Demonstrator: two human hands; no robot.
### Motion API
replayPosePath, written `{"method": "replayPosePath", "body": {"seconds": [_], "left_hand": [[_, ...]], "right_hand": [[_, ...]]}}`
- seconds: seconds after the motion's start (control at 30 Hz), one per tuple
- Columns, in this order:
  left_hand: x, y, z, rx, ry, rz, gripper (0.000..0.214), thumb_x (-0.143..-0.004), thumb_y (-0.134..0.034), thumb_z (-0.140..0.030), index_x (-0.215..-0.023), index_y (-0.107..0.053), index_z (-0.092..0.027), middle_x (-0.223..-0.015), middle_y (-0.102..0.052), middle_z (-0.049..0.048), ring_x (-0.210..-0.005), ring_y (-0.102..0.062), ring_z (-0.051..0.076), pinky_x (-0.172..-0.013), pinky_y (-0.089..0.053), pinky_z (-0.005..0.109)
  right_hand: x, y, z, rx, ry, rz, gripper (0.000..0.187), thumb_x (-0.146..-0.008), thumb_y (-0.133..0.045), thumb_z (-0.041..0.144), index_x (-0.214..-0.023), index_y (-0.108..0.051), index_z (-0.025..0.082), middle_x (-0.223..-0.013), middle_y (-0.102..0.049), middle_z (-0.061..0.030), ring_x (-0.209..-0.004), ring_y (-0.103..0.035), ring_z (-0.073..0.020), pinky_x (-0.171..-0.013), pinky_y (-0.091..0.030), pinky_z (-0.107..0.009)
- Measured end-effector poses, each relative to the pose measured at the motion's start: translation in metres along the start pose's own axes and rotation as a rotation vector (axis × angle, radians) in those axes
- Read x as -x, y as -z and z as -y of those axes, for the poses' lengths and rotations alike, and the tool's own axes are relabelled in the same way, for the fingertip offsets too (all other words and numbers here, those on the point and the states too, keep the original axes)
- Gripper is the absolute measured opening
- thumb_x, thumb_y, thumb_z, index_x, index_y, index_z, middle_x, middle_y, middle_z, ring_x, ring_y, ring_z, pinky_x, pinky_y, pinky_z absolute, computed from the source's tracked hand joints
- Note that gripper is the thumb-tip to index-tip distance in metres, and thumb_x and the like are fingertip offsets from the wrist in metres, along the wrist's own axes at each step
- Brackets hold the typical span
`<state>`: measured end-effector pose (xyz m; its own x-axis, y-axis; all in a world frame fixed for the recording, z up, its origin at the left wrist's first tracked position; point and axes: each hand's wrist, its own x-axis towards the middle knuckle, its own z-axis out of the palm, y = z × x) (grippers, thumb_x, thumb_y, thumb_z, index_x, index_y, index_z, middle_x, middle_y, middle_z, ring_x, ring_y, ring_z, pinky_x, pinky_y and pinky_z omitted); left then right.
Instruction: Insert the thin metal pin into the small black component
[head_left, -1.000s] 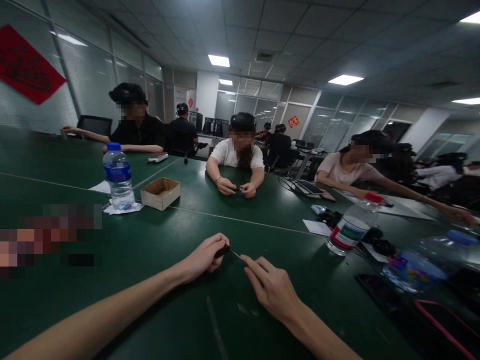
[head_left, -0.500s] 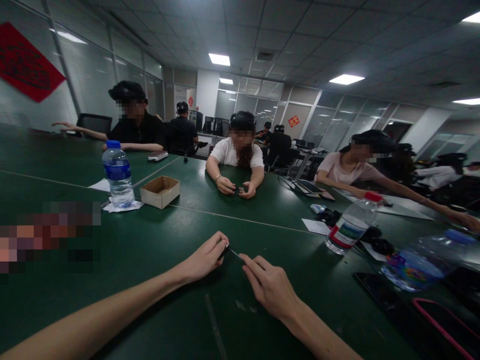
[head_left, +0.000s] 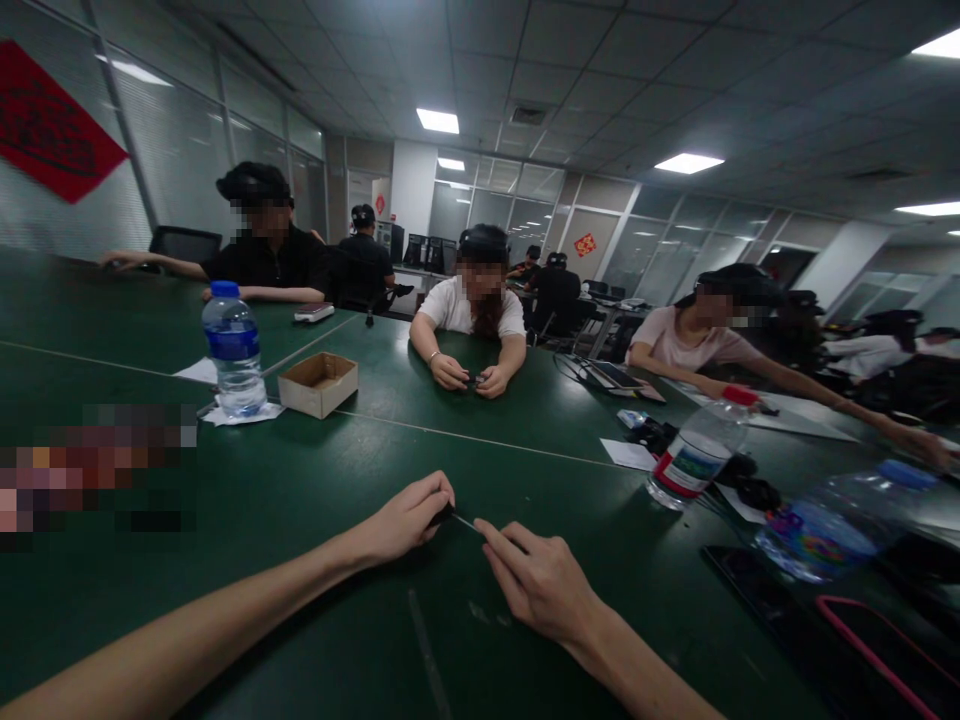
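Over the green tabletop (head_left: 360, 630), my left hand (head_left: 409, 520) is closed around a small black object (head_left: 444, 514), mostly hidden by the fingers. A thin, shiny metal rod (head_left: 466, 523) spans the gap from that object to the fingertips of my right hand (head_left: 546, 585). Those fingertips are pinched on the rod's near end, with the index finger stretched along it. The rod's kind cannot be made out. Both hands are low over the table, close together at the middle of the view.
An open cardboard box (head_left: 319, 385) and a blue-capped water bottle (head_left: 235, 350) stand at left. To the right are a red-capped bottle (head_left: 701, 450), a lying bottle (head_left: 840, 525), and a dark phone (head_left: 757, 590). A person (head_left: 472, 320) sits opposite; others sit around.
The person at left has lowered an outstretched hand toward the table. My hands keep their hold on the black object and rod, sitting slightly lower in view.
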<state>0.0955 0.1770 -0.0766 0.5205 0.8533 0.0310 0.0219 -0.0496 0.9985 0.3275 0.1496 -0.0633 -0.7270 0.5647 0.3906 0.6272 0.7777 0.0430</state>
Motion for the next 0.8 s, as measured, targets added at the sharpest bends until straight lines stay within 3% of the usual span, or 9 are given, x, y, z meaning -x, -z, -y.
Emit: {"method": "replayPosePath", "body": {"seconds": [0.2, 0.37, 0.6, 0.8], "left_hand": [[0.0, 0.003, -0.002, 0.082, 0.002, 0.067, 0.022, -0.089, -0.039, -0.039, -0.089, -0.044, -0.018, -0.056, -0.032, -0.007, -0.042, -0.028, 0.007, -0.038, -0.018, 0.017], [0.001, -0.001, -0.002, 0.024, -0.012, 0.03, 0.029, -0.091, -0.033, -0.046, -0.092, -0.042, -0.019, -0.054, -0.033, -0.0072, -0.044, -0.029, 0.008, -0.041, -0.02, 0.017], [0.005, -0.013, 0.002, -0.36, -0.16, -0.146, 0.034, -0.094, -0.025, -0.049, -0.098, -0.041, -0.019, -0.059, -0.037, -0.0062, -0.051, -0.037, 0.01, -0.052, -0.029, 0.022], [0.009, -0.011, 0.0, -0.516, -0.163, -0.13, 0.031, -0.095, -0.027, -0.046, -0.098, -0.042, -0.019, -0.06, -0.04, -0.0056, -0.052, -0.038, 0.011, -0.054, -0.028, 0.024]], "right_hand": [[0.001, -0.001, -0.001, -0.013, 0.03, -0.034, 0.036, -0.096, -0.038, 0.025, -0.127, -0.054, 0.014, -0.087, -0.064, -0.0077, -0.064, -0.057, -0.0107, -0.048, -0.04, -0.02], [0.0, -0.003, -0.002, -0.074, -0.014, -0.015, 0.037, -0.097, -0.037, 0.025, -0.129, -0.052, 0.015, -0.09, -0.063, -0.0079, -0.064, -0.057, -0.0099, -0.051, -0.042, -0.019], [0.0, -0.002, 0.0, -0.127, -0.086, 0.017, 0.034, -0.097, -0.038, 0.025, -0.125, -0.054, 0.015, -0.088, -0.063, -0.0073, -0.068, -0.058, -0.0105, -0.058, -0.045, -0.019], [0.002, 0.001, 0.003, -0.028, -0.033, 0.006, 0.035, -0.096, -0.04, 0.024, -0.128, -0.052, 0.015, -0.089, -0.065, -0.0071, -0.065, -0.059, -0.0104, -0.053, -0.043, -0.02]]}}
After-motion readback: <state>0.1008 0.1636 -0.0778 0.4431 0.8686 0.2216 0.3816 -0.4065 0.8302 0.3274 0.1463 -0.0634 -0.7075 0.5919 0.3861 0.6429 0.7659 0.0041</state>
